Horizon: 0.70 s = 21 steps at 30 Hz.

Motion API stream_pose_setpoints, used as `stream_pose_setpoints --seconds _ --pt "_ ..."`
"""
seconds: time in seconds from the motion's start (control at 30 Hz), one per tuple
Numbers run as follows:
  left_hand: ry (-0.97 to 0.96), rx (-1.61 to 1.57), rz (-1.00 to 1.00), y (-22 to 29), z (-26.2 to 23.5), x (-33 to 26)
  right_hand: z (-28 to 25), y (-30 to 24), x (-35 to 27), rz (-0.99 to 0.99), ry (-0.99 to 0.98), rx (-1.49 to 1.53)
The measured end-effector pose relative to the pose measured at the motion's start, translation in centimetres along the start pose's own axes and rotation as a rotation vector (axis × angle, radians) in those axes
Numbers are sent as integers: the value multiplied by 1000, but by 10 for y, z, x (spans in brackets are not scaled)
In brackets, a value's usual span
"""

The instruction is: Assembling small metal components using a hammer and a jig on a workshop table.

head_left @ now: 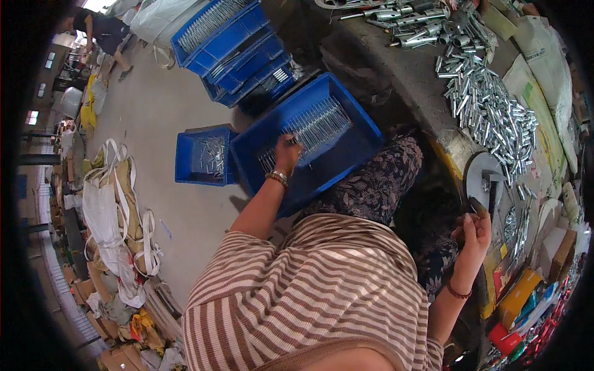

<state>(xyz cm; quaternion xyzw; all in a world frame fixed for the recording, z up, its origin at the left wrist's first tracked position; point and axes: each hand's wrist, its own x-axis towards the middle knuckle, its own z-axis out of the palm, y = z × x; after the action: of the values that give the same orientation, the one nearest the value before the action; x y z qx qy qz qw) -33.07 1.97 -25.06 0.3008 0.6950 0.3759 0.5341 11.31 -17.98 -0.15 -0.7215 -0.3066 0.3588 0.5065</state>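
Note:
My left hand (286, 152) reaches down into a large blue crate (362, 145) on the floor. Its fingers are curled around thin silver metal rods (318, 123) that lie in a row inside. My right hand (475, 227) is raised at the edge of the workbench and pinches a small dark metal part (477, 206). It is just below a round grey metal fixture (480, 176). Beyond the fixture, a heap of short silver metal pieces (492, 114) covers the bench. I wear a striped top and patterned trousers.
A smaller blue crate (204, 157) with metal parts stands beside the large one, and a stack of blue crates (232, 46) sits farther off. White bags (111, 210) and cardboard line the floor's left side. Another person (102, 31) bends over far away. Coloured packets (526, 297) crowd the bench end.

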Motion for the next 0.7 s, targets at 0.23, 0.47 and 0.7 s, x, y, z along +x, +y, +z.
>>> stream_pose_setpoints --seconds 0.23,0.47,0.7 --pt "309 283 61 -46 -18 62 1 -1 4 -6 -17 15" --pt "344 470 281 -54 -19 88 -1 1 7 2 -4 13" --pt "147 205 477 18 -2 41 1 1 7 36 -83 82"
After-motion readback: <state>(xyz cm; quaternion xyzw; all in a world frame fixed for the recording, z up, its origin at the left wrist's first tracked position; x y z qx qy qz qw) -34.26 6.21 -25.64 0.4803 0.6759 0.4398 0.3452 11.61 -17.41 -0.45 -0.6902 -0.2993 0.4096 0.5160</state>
